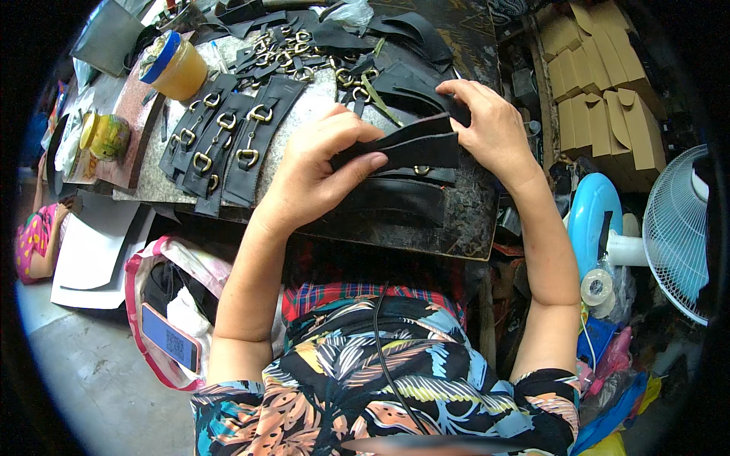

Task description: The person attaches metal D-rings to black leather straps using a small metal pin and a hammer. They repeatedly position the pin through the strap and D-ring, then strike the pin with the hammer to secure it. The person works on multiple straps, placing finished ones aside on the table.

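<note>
Between the fingers and thumb of my left hand, a folded black leather-like strap is pinched, its two layers spread apart toward the right. My right hand is closed at the strap's far right end, with a dark edge between thumb and fingers; whether that is the same piece I cannot tell. Below the hands, more black straps lie on the table, one with a brass-coloured ring. To the left, several black straps with brass-coloured buckles and rings rest side by side on a grey slab.
Black straps with metal fittings are heaped at the back. A blue-rimmed jar and a yellow-lidded jar stand left. Cardboard boxes and a fan are at right. A phone lies on a bag below left.
</note>
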Tool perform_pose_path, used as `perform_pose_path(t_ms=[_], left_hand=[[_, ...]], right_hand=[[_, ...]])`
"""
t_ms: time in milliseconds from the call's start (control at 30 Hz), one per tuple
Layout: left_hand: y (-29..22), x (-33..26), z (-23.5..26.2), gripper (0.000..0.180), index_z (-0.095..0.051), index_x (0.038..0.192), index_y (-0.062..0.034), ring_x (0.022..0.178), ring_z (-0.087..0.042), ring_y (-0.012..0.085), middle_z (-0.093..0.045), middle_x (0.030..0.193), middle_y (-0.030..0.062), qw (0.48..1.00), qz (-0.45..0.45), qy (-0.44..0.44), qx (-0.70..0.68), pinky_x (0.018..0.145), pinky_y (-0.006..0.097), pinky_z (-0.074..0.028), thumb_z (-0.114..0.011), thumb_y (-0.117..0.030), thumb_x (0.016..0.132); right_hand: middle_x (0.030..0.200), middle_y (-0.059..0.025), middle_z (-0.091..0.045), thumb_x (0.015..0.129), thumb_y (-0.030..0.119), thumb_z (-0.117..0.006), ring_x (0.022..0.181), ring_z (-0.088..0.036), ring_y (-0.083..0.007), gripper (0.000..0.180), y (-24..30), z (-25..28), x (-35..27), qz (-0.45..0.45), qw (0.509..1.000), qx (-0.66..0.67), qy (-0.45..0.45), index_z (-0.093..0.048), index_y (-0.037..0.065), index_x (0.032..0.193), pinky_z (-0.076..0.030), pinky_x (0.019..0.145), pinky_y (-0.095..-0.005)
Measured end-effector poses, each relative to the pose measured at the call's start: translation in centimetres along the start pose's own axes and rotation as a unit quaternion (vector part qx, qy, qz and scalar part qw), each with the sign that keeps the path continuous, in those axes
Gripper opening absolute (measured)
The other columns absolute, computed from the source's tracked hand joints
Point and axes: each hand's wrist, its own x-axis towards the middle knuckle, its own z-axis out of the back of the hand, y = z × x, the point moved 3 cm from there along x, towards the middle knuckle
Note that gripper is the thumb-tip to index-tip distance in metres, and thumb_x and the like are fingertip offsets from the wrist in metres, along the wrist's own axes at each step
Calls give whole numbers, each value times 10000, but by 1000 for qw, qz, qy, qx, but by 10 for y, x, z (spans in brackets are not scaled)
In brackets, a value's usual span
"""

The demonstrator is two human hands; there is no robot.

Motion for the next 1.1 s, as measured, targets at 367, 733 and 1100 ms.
perform_pose_path(t_ms=[367, 733, 1100], left_hand=[[-7, 2, -5, 208, -696, 957, -25, 886, -604, 312, -650, 872, 98, 993, -39, 99, 43, 799, 398, -488, -806, -56, 783], [-7, 6, -4, 160, -727, 992, -23, 893, -619, 282, -660, 869, 101, 997, -22, 56, 37, 797, 383, -494, -785, -68, 850], [18, 38, -16, 372, -682, 1221, -59, 1160, -611, 340, -658, 1177, 147, 943, 57, 54, 325, 967, 409, -509, -782, -164, 879]], right_hand=[[1037, -66, -698, 867, 288, -779, 1013, -677, -291, 327, 3, -9, 18, 32, 991, -132, -5, -685, 142, 1144, -561, 852, -411], [1050, -50, -740, 951, 324, -760, 944, -669, -141, 343, 12, 7, 27, 36, 939, 342, 0, -740, 99, 1209, -546, 827, -315], [994, -92, -729, 894, 213, -773, 900, -731, -284, 254, 4, 2, -12, -45, 998, 37, 10, -727, 151, 1135, -578, 816, -369]])
